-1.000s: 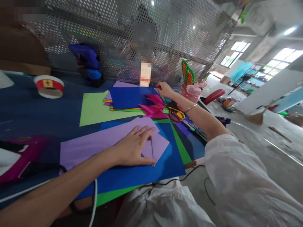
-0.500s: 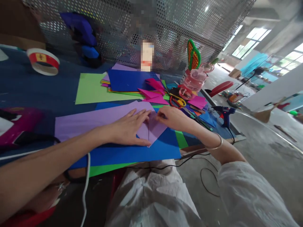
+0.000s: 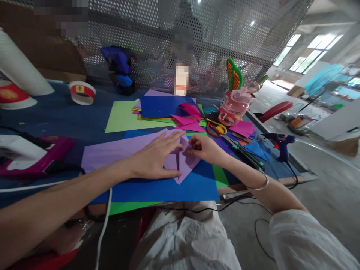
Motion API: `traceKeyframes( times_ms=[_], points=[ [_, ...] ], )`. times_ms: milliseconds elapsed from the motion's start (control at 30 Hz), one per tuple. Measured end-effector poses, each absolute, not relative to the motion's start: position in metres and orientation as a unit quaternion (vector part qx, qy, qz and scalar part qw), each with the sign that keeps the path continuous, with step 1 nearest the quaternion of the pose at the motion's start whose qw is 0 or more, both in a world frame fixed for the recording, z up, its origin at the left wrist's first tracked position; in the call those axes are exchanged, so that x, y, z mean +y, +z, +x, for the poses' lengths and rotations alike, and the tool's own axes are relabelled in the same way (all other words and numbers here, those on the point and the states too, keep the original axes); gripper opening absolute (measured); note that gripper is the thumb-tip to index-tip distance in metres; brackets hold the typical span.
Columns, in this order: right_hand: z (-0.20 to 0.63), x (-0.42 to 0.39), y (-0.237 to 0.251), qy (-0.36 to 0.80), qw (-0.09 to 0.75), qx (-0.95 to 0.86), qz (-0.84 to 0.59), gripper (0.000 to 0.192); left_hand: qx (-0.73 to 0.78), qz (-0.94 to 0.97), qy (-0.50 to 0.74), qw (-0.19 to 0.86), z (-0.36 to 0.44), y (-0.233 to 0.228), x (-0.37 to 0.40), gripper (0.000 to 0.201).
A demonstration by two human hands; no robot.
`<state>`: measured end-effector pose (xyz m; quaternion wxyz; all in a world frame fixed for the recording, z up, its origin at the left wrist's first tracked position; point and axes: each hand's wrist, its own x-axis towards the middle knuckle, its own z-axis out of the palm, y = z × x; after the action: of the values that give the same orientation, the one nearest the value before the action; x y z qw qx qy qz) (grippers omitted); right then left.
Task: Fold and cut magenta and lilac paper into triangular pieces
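Observation:
A long purple paper sheet [image 3: 118, 150] lies on a blue sheet [image 3: 168, 187], its right end folded into a point [image 3: 184, 165]. My left hand [image 3: 153, 159] lies flat on the purple paper beside the fold, fingers spread and pressing down. My right hand [image 3: 204, 148] touches the folded flap from the right, fingertips pinching its upper edge. A green sheet [image 3: 126, 206] shows under the blue one.
Behind are a stack of coloured papers [image 3: 157, 110], pink folded pieces [image 3: 187, 120], scissors [image 3: 215, 129], a pink jar [image 3: 234, 107] and a blue glue gun [image 3: 281, 142]. A pink tool [image 3: 42, 159] lies left, a tape roll [image 3: 81, 93] beyond. A perforated metal screen [image 3: 225, 33] stands behind.
My right hand came back from the far paper stack to the purple fold and now pinches its edge. My left hand stayed pressed on the paper. The view shifted.

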<state>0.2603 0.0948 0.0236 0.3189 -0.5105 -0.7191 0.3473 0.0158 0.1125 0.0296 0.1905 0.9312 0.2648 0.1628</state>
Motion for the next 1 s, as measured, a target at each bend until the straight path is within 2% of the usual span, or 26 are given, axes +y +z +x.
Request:
traceKeyframes(
  times_ms=[100,133,200,300,467,567,667,767,833,1000],
  points=[
    [0.262,0.101,0.025,0.375,0.393,-0.68,-0.493,0.043,0.329,0.866,0.341,0.161,0.015,0.041,0.109,0.029],
    [0.262,0.102,0.026,0.373,0.424,-0.665,-0.489,0.046,0.361,0.834,0.392,0.145,0.014,0.044,0.108,0.026],
    [0.262,0.105,0.028,0.364,0.479,-0.64,-0.477,0.048,0.412,0.784,0.446,0.129,0.012,0.05,0.106,0.041],
    [0.261,0.105,0.031,0.351,0.523,-0.625,-0.46,0.047,0.474,0.758,0.405,0.191,0.009,0.051,0.108,0.062],
    [0.257,0.102,0.032,0.365,0.545,-0.618,-0.434,0.052,0.511,0.701,0.188,0.46,0.011,0.044,0.119,0.081],
    [0.256,0.101,0.034,0.381,0.56,-0.604,-0.421,0.056,0.52,0.598,0.258,0.553,0.016,0.044,0.117,0.074],
    [0.256,0.101,0.035,0.399,0.574,-0.58,-0.419,0.059,0.5,0.536,0.387,0.559,0.018,0.047,0.109,0.063],
    [0.255,0.1,0.035,0.438,0.556,-0.571,-0.416,0.062,0.452,0.527,0.44,0.57,0.017,0.048,0.104,0.062],
    [0.253,0.099,0.035,0.466,0.532,-0.578,-0.407,0.062,0.429,0.532,0.427,0.592,0.016,0.047,0.103,0.062],
    [0.25,0.091,0.037,0.484,0.499,-0.608,-0.383,0.059,0.377,0.545,0.305,0.684,0.019,0.039,0.1,0.066]
  ],
)
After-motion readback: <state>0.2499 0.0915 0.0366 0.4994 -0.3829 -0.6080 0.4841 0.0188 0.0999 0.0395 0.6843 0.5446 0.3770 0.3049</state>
